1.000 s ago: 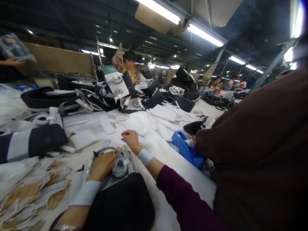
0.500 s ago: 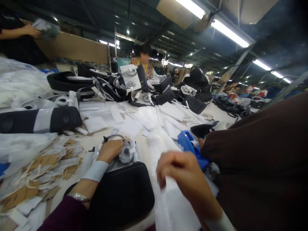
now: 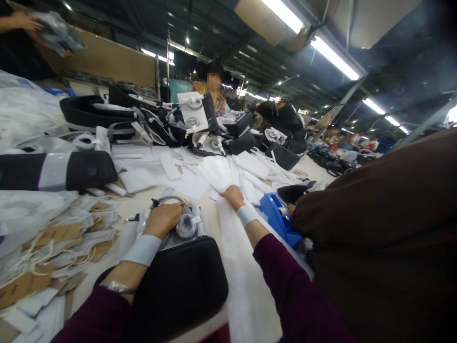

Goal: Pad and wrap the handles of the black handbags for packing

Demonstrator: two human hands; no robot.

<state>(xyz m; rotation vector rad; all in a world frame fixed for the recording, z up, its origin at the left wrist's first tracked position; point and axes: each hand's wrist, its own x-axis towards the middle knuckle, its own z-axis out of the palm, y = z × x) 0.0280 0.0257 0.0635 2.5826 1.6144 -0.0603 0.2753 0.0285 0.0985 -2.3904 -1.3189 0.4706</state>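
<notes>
My left hand [image 3: 163, 219] lies curled over a bundle of grey straps and plastic wrap [image 3: 185, 224] at the far end of a black padded bag [image 3: 178, 286] in front of me. Its fingers are bent round the bundle. My right hand [image 3: 233, 195] reaches forward onto a long white fabric sheet [image 3: 243, 267] running down the table, its fingers closed on the far end of the sheet beside a pile of white fabric pieces [image 3: 221, 174]. Both wrists wear pale bands.
A blue tape dispenser [image 3: 276, 219] sits right of my right arm. A person in a brown garment [image 3: 385, 228] fills the right side. Paper tags with strings [image 3: 53, 243] lie left. Black and white bags [image 3: 193, 124] pile up at the back, where other people work.
My right hand, raised close to the camera with white fabric half a second ago, has gone forward and down onto the far end of the white sheet. My left hand has stayed on the bundle.
</notes>
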